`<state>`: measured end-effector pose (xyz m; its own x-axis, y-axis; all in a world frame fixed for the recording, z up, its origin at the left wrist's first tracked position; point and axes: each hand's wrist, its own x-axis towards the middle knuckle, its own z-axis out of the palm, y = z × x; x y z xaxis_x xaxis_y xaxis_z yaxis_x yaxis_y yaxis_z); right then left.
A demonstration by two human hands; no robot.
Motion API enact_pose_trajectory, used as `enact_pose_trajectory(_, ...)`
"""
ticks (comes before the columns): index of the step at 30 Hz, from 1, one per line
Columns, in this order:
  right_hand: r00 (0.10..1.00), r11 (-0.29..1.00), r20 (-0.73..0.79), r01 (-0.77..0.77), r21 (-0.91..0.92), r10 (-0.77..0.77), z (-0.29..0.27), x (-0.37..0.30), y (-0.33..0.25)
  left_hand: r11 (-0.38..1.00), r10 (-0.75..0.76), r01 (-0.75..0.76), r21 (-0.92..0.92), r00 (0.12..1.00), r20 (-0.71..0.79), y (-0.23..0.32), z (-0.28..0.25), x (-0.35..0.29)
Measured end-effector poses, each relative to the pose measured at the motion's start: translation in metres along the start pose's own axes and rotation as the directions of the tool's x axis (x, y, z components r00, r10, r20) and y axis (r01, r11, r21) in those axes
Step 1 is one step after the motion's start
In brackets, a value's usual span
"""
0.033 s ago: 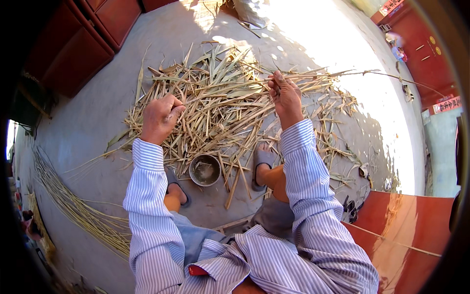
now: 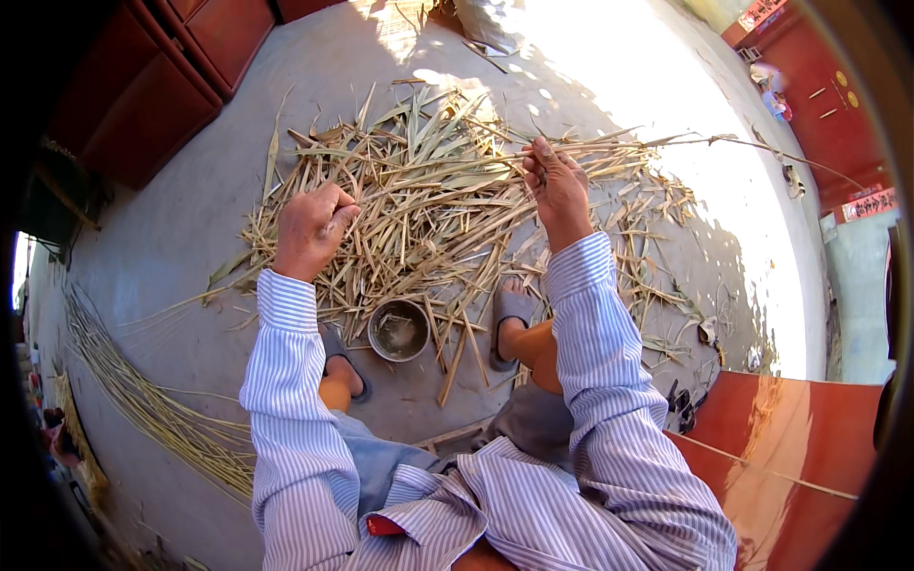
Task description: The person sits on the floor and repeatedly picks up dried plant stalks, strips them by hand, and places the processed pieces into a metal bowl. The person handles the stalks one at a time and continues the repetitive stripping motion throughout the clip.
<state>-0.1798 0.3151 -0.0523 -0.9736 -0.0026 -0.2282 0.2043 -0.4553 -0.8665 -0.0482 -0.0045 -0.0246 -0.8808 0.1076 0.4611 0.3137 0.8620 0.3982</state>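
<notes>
My left hand is closed in a fist above the left part of a heap of dry leaves and stalks. What its fingers hold, if anything, is hidden. Farther right, my right hand has thumb and fingers pinched together on a long thin stalk. That stalk stretches rightward past the heap and bends down at its far end. Whether it also runs across to my left hand cannot be made out against the heap.
A round metal bowl stands between my sandalled feet. Long thin rods lie in a bundle at the left. Dark red cabinets stand far left, a red panel near right, and a pale sack at the back.
</notes>
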Motion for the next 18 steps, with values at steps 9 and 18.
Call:
enact_pose_trajectory(9, 0.988, 0.957, 0.078, -0.111, -0.269, 0.137, 0.0, -0.011, -0.009, 0.995, -0.056, 0.051, 0.084, 0.997, 0.06, -0.008, 0.008, -0.002)
enact_pose_trajectory(18, 0.994, 0.832, 0.107, 0.061, -0.552, -0.002, 0.011, -0.024, -0.006, 0.983, -0.08, 0.098, -0.157, 0.99, 0.117, 0.003, 0.047, 0.004)
